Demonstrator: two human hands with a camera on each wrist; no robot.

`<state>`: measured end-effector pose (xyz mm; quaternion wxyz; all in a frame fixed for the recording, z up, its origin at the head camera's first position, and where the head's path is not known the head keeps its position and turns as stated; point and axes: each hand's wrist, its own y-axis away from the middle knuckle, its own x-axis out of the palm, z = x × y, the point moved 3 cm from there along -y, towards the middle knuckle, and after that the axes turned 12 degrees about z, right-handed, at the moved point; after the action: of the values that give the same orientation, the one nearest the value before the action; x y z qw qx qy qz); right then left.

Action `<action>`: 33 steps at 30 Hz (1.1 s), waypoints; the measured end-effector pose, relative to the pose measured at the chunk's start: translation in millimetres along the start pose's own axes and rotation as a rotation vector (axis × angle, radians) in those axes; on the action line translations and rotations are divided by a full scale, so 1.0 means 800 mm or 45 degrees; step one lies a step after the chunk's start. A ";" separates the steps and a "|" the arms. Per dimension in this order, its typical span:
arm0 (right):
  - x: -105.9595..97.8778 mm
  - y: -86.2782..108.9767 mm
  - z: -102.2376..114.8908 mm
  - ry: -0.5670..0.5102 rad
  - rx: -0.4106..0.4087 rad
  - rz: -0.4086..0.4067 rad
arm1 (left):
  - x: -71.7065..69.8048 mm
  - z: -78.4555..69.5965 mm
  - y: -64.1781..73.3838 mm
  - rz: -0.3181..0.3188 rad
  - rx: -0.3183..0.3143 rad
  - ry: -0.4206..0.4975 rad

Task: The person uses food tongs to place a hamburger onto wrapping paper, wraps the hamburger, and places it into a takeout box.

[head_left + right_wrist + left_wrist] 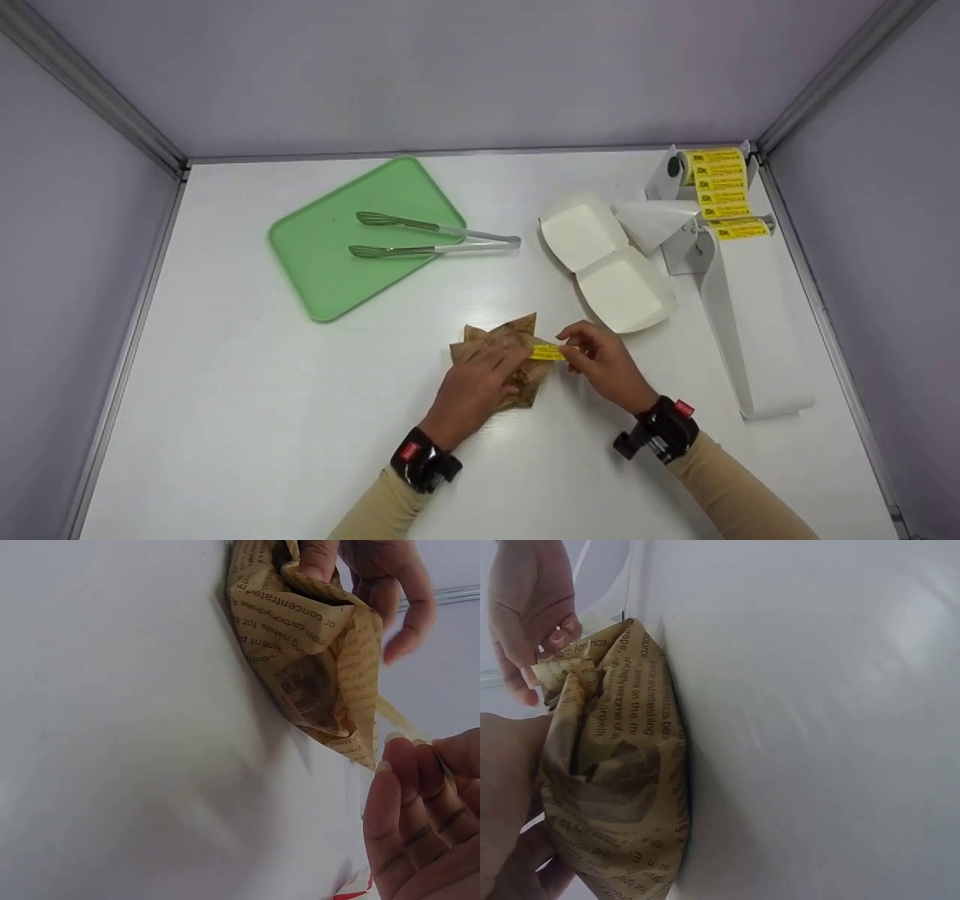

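Note:
A parcel wrapped in brown printed paper (526, 390) lies on the white table, its folded corners sticking out. My left hand (474, 382) holds it from above, fingers across the top and thumb at its side. In the right wrist view that thumb (319, 559) presses into the paper folds. A yellow label strip (547, 352) stretches from the left fingertips over the parcel's right edge. Its right end is pinched by my right hand (607, 367) between thumb and fingers, just off the paper. In the left wrist view, the parcel (630, 802) hides part of the left fingers.
Behind the parcel, an opened white clamshell box (622, 292) sits to the right. Metal tongs (480, 246) lie partly on a green tray (322, 255) at back left. A label dispenser (686, 251) with a yellow label roll (716, 184) trails white backing paper (772, 337) along the right.

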<state>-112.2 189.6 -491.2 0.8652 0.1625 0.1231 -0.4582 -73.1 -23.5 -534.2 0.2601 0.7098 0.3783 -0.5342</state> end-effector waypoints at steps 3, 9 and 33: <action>0.004 -0.002 -0.008 -0.014 0.013 0.022 | 0.001 -0.003 -0.002 0.029 0.020 -0.070; 0.009 -0.008 -0.048 0.063 0.044 0.001 | 0.000 -0.002 -0.002 0.099 0.051 -0.107; 0.019 -0.011 -0.077 0.149 0.052 0.039 | 0.013 0.001 -0.012 0.277 -0.100 -0.085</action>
<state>-114.8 197.8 -554.9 0.8599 0.2083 0.1615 -0.4371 -80.0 -15.9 -544.1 0.3566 0.7179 0.3107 -0.5109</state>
